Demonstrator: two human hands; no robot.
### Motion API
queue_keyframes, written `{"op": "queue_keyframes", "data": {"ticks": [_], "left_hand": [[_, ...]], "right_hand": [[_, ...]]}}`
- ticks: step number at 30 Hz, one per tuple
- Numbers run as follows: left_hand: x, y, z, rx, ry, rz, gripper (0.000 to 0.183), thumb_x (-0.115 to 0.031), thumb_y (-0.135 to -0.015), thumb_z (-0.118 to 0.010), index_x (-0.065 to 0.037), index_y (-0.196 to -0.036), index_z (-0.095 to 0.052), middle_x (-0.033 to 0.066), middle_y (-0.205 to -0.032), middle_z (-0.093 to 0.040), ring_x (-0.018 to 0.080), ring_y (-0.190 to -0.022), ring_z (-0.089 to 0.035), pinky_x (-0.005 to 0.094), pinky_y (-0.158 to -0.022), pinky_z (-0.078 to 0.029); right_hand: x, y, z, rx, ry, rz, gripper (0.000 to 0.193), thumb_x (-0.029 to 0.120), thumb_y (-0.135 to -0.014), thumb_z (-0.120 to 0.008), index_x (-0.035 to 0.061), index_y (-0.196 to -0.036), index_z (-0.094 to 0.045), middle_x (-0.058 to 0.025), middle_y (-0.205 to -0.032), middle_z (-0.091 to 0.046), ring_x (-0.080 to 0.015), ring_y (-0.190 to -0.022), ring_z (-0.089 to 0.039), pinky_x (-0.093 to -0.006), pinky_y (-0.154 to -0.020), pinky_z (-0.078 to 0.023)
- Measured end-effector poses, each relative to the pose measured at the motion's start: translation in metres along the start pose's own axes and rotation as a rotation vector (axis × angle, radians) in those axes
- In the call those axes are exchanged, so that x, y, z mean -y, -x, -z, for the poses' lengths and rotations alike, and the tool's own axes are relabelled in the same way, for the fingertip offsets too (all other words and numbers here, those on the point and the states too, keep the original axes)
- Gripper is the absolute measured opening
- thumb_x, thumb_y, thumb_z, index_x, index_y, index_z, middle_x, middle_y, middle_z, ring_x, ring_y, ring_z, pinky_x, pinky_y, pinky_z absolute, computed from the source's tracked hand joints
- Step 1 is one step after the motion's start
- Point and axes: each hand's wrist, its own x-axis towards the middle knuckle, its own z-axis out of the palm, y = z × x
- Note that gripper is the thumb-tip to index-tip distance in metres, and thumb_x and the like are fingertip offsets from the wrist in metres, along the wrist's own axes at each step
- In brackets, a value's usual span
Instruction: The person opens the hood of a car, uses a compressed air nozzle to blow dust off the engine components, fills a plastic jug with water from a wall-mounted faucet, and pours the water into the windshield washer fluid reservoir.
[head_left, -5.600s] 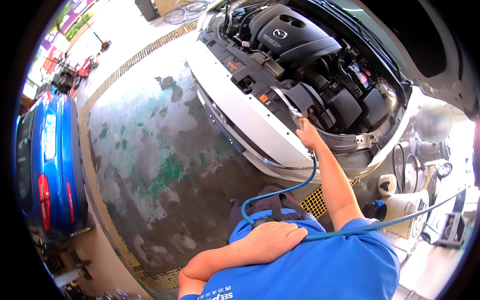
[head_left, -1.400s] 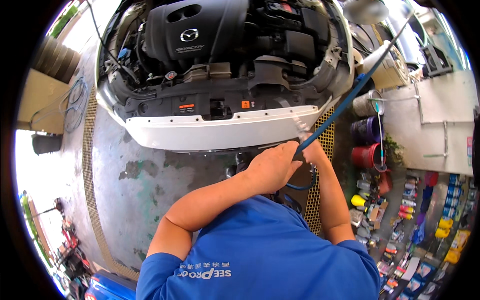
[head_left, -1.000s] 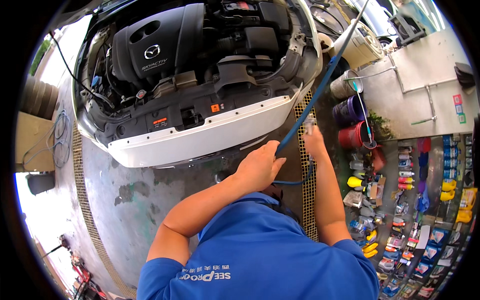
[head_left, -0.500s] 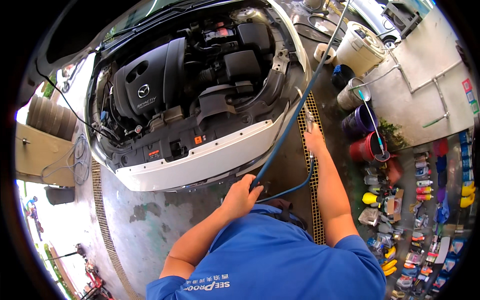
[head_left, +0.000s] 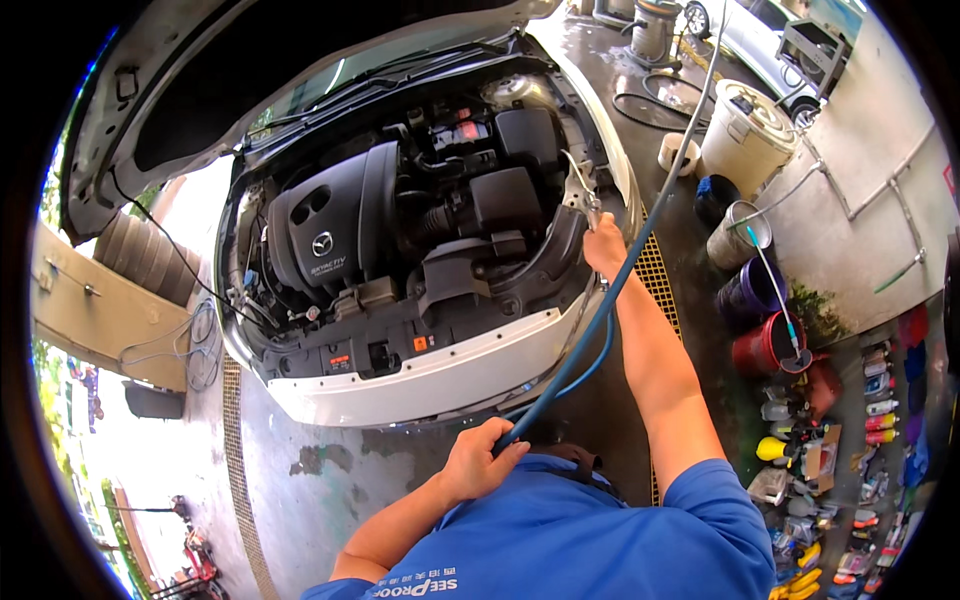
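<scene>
My right hand (head_left: 604, 248) is wrapped round a metal air blow gun (head_left: 592, 207), held over the headlight-side edge of the engine bay. The gun's thin curved nozzle points up and left, toward the black plastic boxes (head_left: 505, 197). Low in front of my body, my left hand (head_left: 480, 460) grips a blue air hose (head_left: 648, 226), which runs up past my right forearm to the top of the view. A thinner stretch of blue hose loops below the gun. The dark engine cover (head_left: 335, 220) lies left of the gun, inside the white car's front (head_left: 430, 382).
The raised hood (head_left: 230, 90) overhangs at upper left. Along the right stand a white bin (head_left: 745, 135), a purple bucket (head_left: 750, 292) and a red bucket (head_left: 765, 345) with a long brush in it. Several bottles lie lower right. A yellow floor grating (head_left: 660, 290) runs beside the car.
My right hand has moved the blow gun from beside the car to above the engine bay's edge. My left hand keeps hold of the hose. The view has shifted, showing more of the hood.
</scene>
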Motion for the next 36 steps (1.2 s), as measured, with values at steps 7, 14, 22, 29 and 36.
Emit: {"op": "queue_keyframes", "data": {"ticks": [7, 14, 22, 29, 36], "left_hand": [[0.006, -0.002, 0.038, -0.115, 0.018, -0.072, 0.012, -0.011, -0.083, -0.069, -0.004, -0.088, -0.06, 0.0034, -0.064, -0.057, 0.009, -0.056, -0.052, 0.0254, -0.053, -0.043], [0.028, 0.003, 0.057, -0.113, 0.058, -0.037, 0.019, -0.015, -0.084, -0.07, -0.002, -0.092, -0.059, 0.0043, -0.064, -0.056, 0.0114, -0.056, -0.053, 0.0272, -0.053, -0.044], [0.046, 0.002, 0.078, -0.091, 0.005, -0.102, 0.025, -0.018, -0.083, -0.071, -0.002, -0.097, -0.058, 0.0112, -0.066, -0.057, 0.0208, -0.056, -0.055, 0.0319, -0.053, -0.044], [0.056, -0.006, 0.08, -0.015, -0.041, -0.117, 0.022, -0.016, -0.085, -0.069, -0.001, -0.096, -0.057, 0.0104, -0.067, -0.058, 0.0192, -0.056, -0.057, 0.0302, -0.055, -0.046], [0.046, -0.041, 0.052, 0.003, 0.17, 0.114, 0.012, -0.011, -0.088, -0.065, -0.002, -0.091, -0.058, 0.0024, -0.067, -0.057, 0.0071, -0.061, -0.05, 0.0252, -0.056, -0.044]], "right_hand": [[0.088, -0.028, -0.028, 0.151, -0.054, -0.022, 0.03, 0.011, -0.086, -0.05, -0.0079, -0.108, -0.042, -0.0357, -0.103, -0.06, -0.0475, -0.1, -0.06, -0.0491, -0.089, -0.047], [0.162, 0.004, -0.11, 0.315, -0.009, 0.124, 0.027, 0.012, -0.087, -0.051, -0.006, -0.106, -0.042, -0.0348, -0.102, -0.06, -0.0474, -0.096, -0.061, -0.0489, -0.086, -0.049], [0.238, 0.107, -0.201, 0.861, 0.008, 0.57, 0.031, 0.013, -0.085, -0.052, -0.0043, -0.11, -0.045, -0.032, -0.1, -0.062, -0.0456, -0.095, -0.061, -0.0493, -0.087, -0.046], [0.183, 0.102, -0.187, 0.622, -0.107, 0.374, 0.027, 0.013, -0.087, -0.051, -0.0032, -0.107, -0.043, -0.031, -0.087, -0.063, -0.0477, -0.087, -0.06, -0.053, -0.077, -0.047], [0.039, 0.071, -0.106, 0.356, -0.231, 0.019, 0.03, 0.016, -0.084, -0.059, 0.0032, -0.109, -0.048, -0.0281, -0.091, -0.063, -0.0461, -0.088, -0.06, -0.0501, -0.076, -0.046]]}}
